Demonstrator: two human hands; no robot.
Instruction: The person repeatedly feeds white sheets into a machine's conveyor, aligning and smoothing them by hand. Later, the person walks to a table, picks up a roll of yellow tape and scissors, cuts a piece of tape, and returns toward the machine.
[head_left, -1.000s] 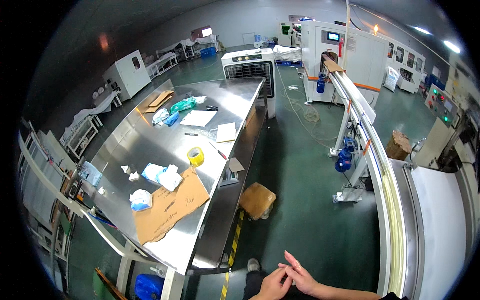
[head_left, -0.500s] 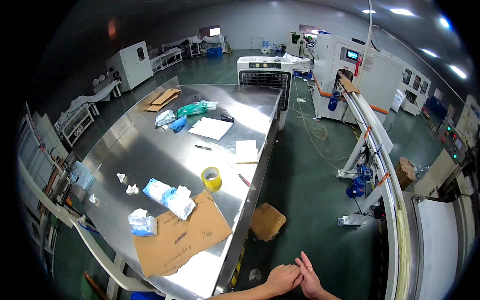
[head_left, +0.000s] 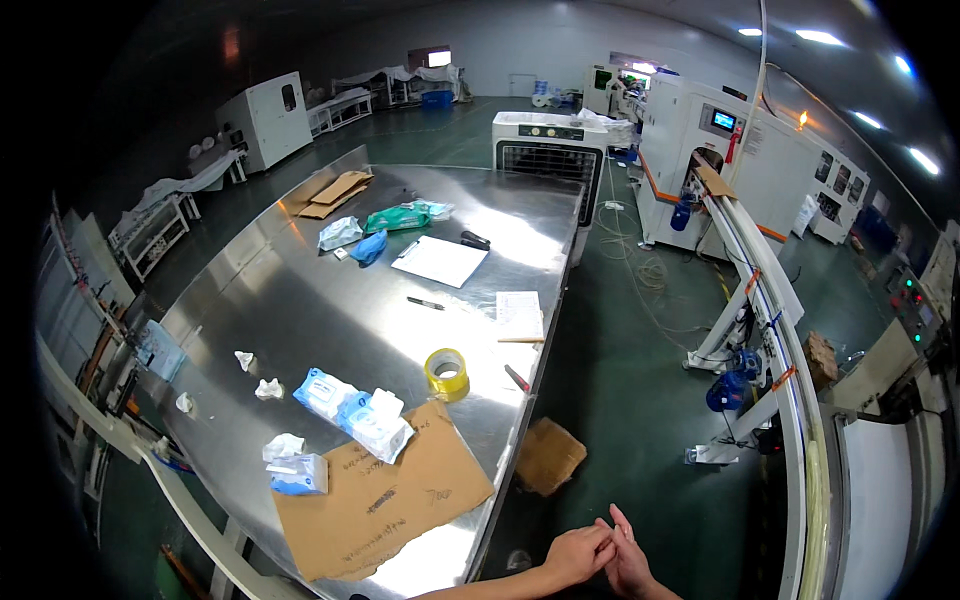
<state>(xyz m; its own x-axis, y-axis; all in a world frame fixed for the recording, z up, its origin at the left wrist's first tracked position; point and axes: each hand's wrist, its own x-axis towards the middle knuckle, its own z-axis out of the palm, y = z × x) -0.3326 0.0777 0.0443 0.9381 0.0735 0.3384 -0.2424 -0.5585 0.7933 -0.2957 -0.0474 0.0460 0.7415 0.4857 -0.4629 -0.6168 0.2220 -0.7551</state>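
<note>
My left hand and my right hand meet past the near right edge of the steel table, above the green floor. The left fingers are curled closed against the right palm; whatever they pinch, if anything, is hidden. My right hand is open, its fingers stretched upward. On the table nearby lie a torn cardboard sheet with handwriting, a roll of yellow tape, a red-and-black pen or knife, and a blue-and-white tissue pack. A smaller tissue pack rests on the cardboard's left edge.
Farther along the table are a clipboard, a notepad, a black marker and folded cardboard. A brown box stands on the floor beside the table. A conveyor rail runs along the right from a white machine.
The view has shifted slightly, so the table and its things sit a little farther right. My hands stay together in nearly the same pose, slightly lower in the picture.
</note>
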